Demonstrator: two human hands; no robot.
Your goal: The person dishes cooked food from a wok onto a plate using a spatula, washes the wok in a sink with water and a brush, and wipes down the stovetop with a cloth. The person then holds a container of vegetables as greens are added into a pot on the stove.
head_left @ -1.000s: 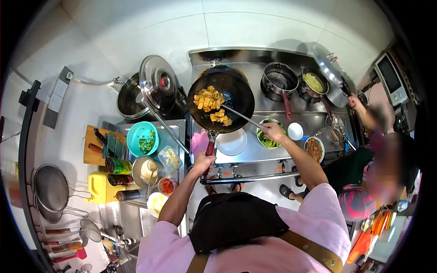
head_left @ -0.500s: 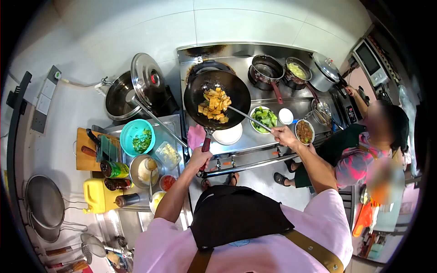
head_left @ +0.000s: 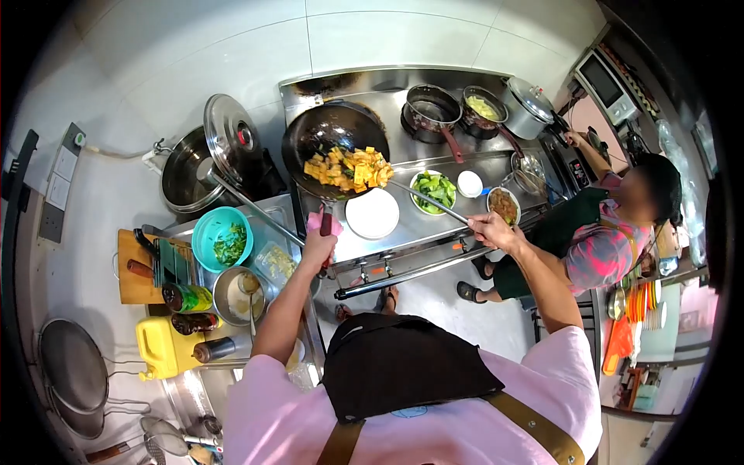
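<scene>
The left hand [head_left: 318, 249] is wrapped tight around the red handle of the black wok [head_left: 335, 147], fingers fully curled, with a pink cloth [head_left: 314, 222] bunched just beyond the knuckles. The wok sits tilted over the steel stove [head_left: 434, 225], out ahead of those fingers, and the yellow tofu cubes [head_left: 350, 168] with bits of green are heaped toward its near rim.

The right hand [head_left: 490, 229] is closed in a fist on the end of a long metal spatula [head_left: 428, 201]; the shaft runs away from the fingers, up and to the left, and its far end reaches the wok's near edge by the cubes.

Between the two hands, on the stove top, lies an empty white plate [head_left: 373, 214], just below the wok's rim. Beyond the right fingers stand a bowl of green vegetables [head_left: 435, 189], a small white bowl [head_left: 470, 184] and a bowl of brown food [head_left: 504, 205]. Farther back are two saucepans [head_left: 430, 105], one holding something yellow.

To the left of the left hand sit a teal bowl of chopped greens [head_left: 223, 238], a steel bowl with a ladle [head_left: 236, 293], sauce bottles [head_left: 182, 298] and a yellow jug [head_left: 159, 349]. A big pot with a lid leaning on it [head_left: 186, 178] stands behind them. Another person [head_left: 612, 232] stands at the right end of the stove.
</scene>
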